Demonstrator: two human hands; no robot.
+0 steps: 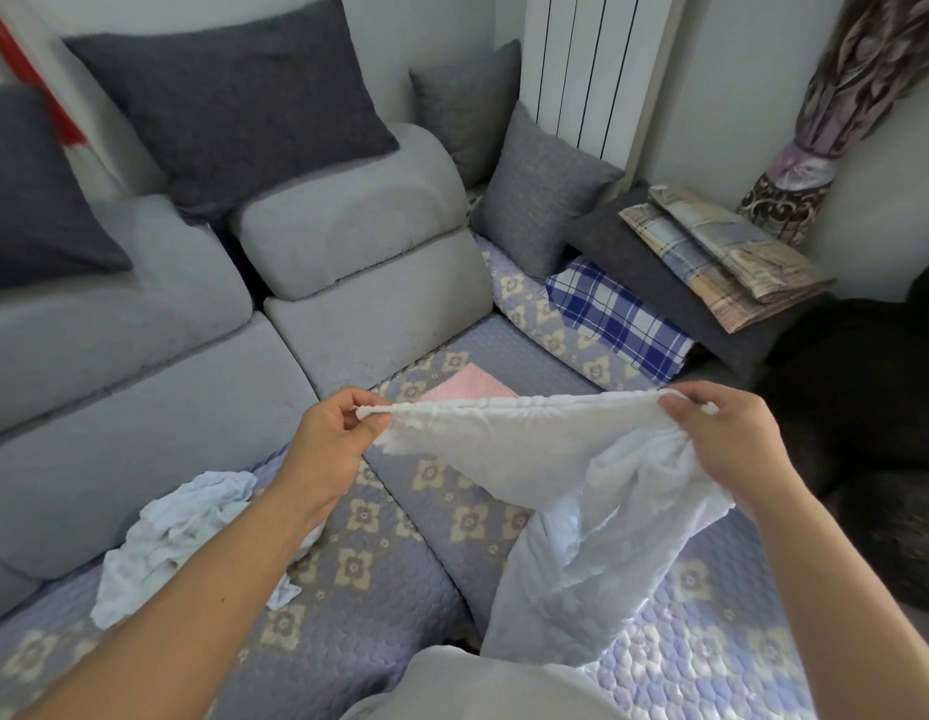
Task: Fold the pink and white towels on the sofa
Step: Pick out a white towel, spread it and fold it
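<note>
A white towel [545, 470] hangs stretched in the air between my two hands, its lower part drooping down to the quilted sofa cover. My left hand [332, 433] pinches its left top corner. My right hand [722, 433] grips the right top edge, with cloth bunched under the fingers. Behind the towel's top edge a pink towel [465, 384] lies flat and folded on the seat, partly hidden. A second white towel [176, 532] lies crumpled on the seat to the left, under my left forearm.
The grey sofa [140, 407] has back cushions and dark pillows [234, 96]. A purple floral quilted cover [358, 563] spreads over the seat. At the right lie a blue checked cloth [618, 314] and folded plaid cloths [722, 252] on a dark cushion.
</note>
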